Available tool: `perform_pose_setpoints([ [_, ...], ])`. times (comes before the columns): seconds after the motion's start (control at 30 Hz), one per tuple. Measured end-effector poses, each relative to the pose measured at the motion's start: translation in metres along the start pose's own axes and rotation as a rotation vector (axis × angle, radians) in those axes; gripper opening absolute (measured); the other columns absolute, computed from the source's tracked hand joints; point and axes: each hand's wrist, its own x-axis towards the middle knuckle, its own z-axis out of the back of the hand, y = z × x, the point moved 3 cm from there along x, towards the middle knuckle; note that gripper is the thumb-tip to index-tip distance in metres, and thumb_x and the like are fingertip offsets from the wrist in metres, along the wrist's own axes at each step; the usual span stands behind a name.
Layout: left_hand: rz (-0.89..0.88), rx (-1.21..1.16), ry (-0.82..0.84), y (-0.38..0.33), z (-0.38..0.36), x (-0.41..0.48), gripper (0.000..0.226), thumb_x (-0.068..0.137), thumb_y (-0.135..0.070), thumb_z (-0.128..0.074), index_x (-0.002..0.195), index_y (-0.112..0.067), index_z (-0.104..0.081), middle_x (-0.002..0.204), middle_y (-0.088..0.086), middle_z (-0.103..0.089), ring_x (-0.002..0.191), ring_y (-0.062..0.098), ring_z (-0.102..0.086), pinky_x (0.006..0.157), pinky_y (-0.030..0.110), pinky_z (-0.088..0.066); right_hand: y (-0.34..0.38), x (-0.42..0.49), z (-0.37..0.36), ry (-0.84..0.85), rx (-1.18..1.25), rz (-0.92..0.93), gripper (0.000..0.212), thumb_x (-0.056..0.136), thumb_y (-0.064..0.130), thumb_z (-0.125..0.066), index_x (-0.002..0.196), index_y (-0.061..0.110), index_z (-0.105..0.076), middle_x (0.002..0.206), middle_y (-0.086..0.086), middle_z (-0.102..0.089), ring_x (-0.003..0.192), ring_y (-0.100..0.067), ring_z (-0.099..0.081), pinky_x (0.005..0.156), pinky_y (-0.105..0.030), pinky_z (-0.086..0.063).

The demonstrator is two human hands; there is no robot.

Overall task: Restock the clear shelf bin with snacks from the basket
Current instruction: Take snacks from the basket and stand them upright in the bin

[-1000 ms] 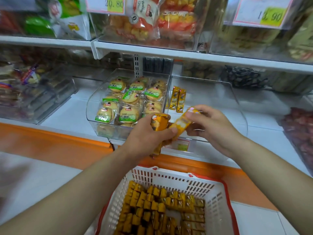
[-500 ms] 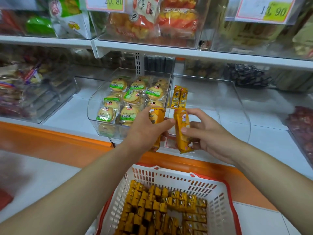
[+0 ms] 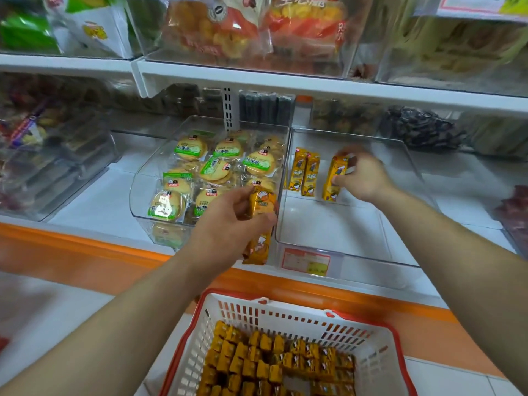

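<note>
Right hand (image 3: 364, 178) was inside the clear shelf bin (image 3: 337, 224), fingers and thumb pinched round one orange pack (image 3: 335, 178), whose lower end was at or touching the bin floor. Its long axis ran front-to-back, parallel to the two placed packs (image 3: 303, 174) just to its left, with a gap between. Can't tell if those stood or lay flat. My read is that the slot was right under that hand, so let go, then nudge left to close the gap. Left hand (image 3: 225, 224) gripped a second pack (image 3: 258, 247), long axis near vertical, outside the bin at its front-left corner and in front of the biscuit bin (image 3: 148, 195). Right hand was nearer the row. Packs were slim, glossy foil with a cartoon print, likely light and slippery. Basket (image 3: 285, 312) below held many more, so it was early in the job.
</note>
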Motion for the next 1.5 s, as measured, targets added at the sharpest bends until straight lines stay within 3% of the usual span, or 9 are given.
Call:
perform_pose_setpoints([
  [0.23,-0.007,-0.012,-0.071,0.010,-0.003,0.009,0.048,0.093,-0.029,-0.073,0.138,-0.028,-0.058,0.112,-0.004,-0.074,0.101,0.015,-0.073,0.084,0.038,-0.064,-0.017,0.050,-0.023,-0.091,-0.169,-0.062,0.032,0.079,0.011,-0.076,0.109,0.017,-0.067,0.110,-0.011,-0.072,0.103,-0.029,-0.067,0.082,-0.024,-0.044],
  [0.5,-0.016,0.022,-0.133,0.019,0.000,0.011,0.051,0.092,-0.031,-0.075,0.140,-0.031,-0.057,0.099,-0.013,-0.073,0.088,0.001,-0.072,0.066,0.014,-0.058,-0.027,0.048,-0.035,-0.114,-0.151,-0.113,0.042,0.082,0.021,-0.073,0.120,0.016,-0.058,0.100,-0.008,-0.072,0.102,-0.026,-0.065,0.079,-0.021,-0.040],
  [0.6,-0.012,0.051,-0.163,0.015,-0.004,0.008,0.050,0.091,-0.033,-0.075,0.138,-0.030,-0.058,0.098,-0.014,-0.071,0.088,0.003,-0.072,0.067,0.017,-0.059,-0.019,0.035,-0.023,-0.075,-0.158,-0.142,0.052,0.082,0.027,-0.077,0.126,0.012,-0.054,0.110,-0.011,-0.068,0.107,-0.029,-0.062,0.082,-0.024,-0.040],
  [0.7,-0.010,0.020,-0.173,0.010,-0.006,0.007,0.048,0.088,-0.032,-0.078,0.132,-0.033,-0.058,0.108,-0.008,-0.072,0.094,0.008,-0.072,0.072,0.024,-0.063,0.006,0.002,-0.001,-0.110,-0.090,-0.077,0.034,0.082,0.019,-0.075,0.113,0.013,-0.063,0.105,-0.010,-0.069,0.098,-0.025,-0.064,0.083,-0.025,-0.044],
  [0.83,-0.055,-0.026,-0.150,0.001,-0.012,0.001,0.034,0.084,-0.026,-0.083,0.108,-0.036,-0.062,0.096,-0.014,-0.072,0.085,-0.005,-0.070,0.064,0.014,-0.058,0.047,-0.076,0.012,0.070,0.336,0.046,0.022,0.085,-0.001,-0.070,0.081,0.021,-0.069,0.078,-0.006,-0.068,0.072,-0.021,-0.066,0.071,-0.034,-0.054],
  [0.93,-0.067,-0.021,-0.099,-0.002,-0.022,-0.005,0.032,0.081,-0.026,-0.085,0.097,-0.040,-0.061,0.095,-0.013,-0.073,0.089,0.001,-0.072,0.071,0.021,-0.062,0.065,-0.131,0.009,0.248,0.516,0.014,0.018,0.094,0.014,-0.066,0.100,0.029,-0.072,0.093,-0.002,-0.072,0.076,-0.019,-0.074,0.064,-0.029,-0.059],
  [1.03,-0.097,0.004,-0.011,-0.007,-0.032,-0.011,0.031,0.081,-0.026,-0.085,0.102,-0.040,-0.066,0.093,-0.008,-0.077,0.090,0.007,-0.075,0.074,0.025,-0.061,0.068,-0.159,0.001,0.350,0.583,0.001,0.027,0.100,0.027,-0.058,0.121,0.042,-0.065,0.104,-0.002,-0.071,0.088,-0.019,-0.074,0.076,-0.034,-0.062],
  [1.27,0.010,0.000,0.133,-0.012,-0.045,-0.026,0.046,0.075,-0.030,-0.086,0.116,-0.026,-0.066,0.096,0.001,-0.077,0.083,0.017,-0.076,0.069,0.032,-0.063,0.053,-0.171,0.020,0.225,0.792,-0.094,0.008,0.093,0.012,-0.066,0.097,0.019,-0.069,0.083,-0.011,-0.074,0.069,-0.023,-0.071,0.064,-0.031,-0.057],
  [1.5,0.027,-0.246,-0.008,-0.017,-0.041,-0.019,0.033,0.086,-0.014,-0.080,0.115,-0.014,-0.065,0.091,0.005,-0.080,0.080,0.020,-0.078,0.062,0.027,-0.060,0.047,-0.183,0.013,0.479,0.503,0.038,0.011,0.089,0.025,-0.071,0.097,0.027,-0.063,0.083,-0.003,-0.071,0.071,-0.026,-0.072,0.061,-0.033,-0.058],
])
